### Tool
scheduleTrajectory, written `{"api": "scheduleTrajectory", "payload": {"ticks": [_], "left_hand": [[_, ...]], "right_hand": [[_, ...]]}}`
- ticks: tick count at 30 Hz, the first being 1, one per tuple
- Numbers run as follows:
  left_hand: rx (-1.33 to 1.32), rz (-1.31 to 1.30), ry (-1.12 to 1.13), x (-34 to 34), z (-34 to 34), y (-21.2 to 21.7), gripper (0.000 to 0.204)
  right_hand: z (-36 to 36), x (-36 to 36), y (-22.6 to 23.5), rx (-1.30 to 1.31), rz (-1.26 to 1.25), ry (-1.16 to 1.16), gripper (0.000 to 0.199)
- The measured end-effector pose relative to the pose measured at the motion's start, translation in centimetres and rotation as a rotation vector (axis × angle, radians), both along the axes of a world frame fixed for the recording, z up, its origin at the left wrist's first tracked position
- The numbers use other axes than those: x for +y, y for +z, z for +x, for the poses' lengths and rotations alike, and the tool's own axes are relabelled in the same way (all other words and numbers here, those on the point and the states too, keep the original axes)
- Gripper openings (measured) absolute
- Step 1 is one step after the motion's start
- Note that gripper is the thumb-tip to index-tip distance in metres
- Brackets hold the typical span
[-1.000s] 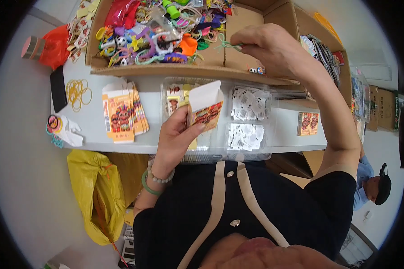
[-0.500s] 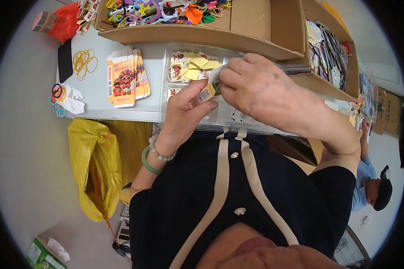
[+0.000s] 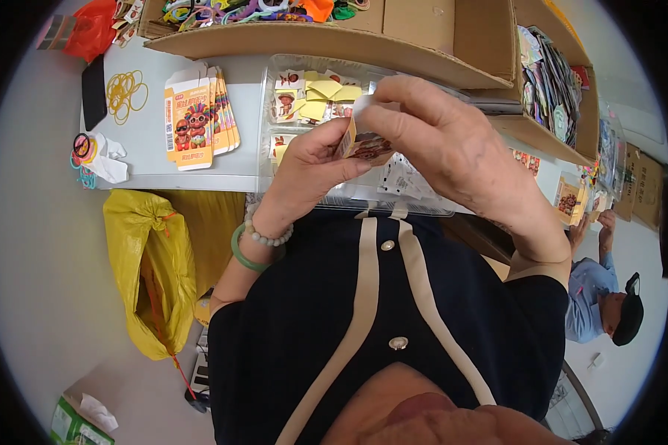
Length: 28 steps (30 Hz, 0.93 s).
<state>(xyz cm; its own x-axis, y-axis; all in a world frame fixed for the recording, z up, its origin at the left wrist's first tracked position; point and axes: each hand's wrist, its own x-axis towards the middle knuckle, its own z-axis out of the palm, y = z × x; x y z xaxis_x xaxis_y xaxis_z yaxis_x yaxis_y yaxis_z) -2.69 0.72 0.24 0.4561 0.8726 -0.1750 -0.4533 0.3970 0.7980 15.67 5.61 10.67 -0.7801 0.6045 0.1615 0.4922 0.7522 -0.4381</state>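
My left hand (image 3: 315, 159) holds a small orange printed carton (image 3: 367, 148) upright between thumb and fingers, above a clear plastic tray (image 3: 263, 159). At the carton's top, the fingers of my right hand (image 3: 445, 141) are curled and closed on its pale end flap (image 3: 361, 110); that hand covers much of the carton. Inside the tray lie small yellow paper slips (image 3: 323, 89) and small printed picture pieces (image 3: 286, 104). Left of the tray is a fanned stack of flat orange cartons (image 3: 191, 122).
Cardboard boxes (image 3: 334, 44) of colourful bands and of flat packets (image 3: 549, 89) line the table's far side. At left lie yellow rubber bands (image 3: 126, 96), a black phone (image 3: 94, 93) and a crumpled tissue (image 3: 111, 159). A yellow bag (image 3: 148, 274) hangs below. Another person (image 3: 594, 297) works at right.
My right hand has tipped and shifted slightly down at the carton's top. The carton has turned, so more of its printed front shows. The whole view has shifted a little.
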Motion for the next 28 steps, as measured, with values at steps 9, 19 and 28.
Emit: {"api": "scheduleTrajectory", "payload": {"ticks": [9, 19, 28], "left_hand": [[0.017, 0.045, 0.057, -0.2, 0.0, -1.3, 0.050], [0.052, 0.030, 0.001, -0.2, 0.6, -0.5, 0.043], [0.050, -0.004, -0.039, 0.2, -0.1, -1.2, 0.038]], "right_hand": [[2.3, -1.5, -2.5, 0.360, -0.333, -0.486, 0.019], [2.2, -2.3, -6.3, 0.622, -1.114, -0.591, 0.027], [0.6, -3.0, -5.2, 0.470, -0.803, -0.656, 0.023]]}}
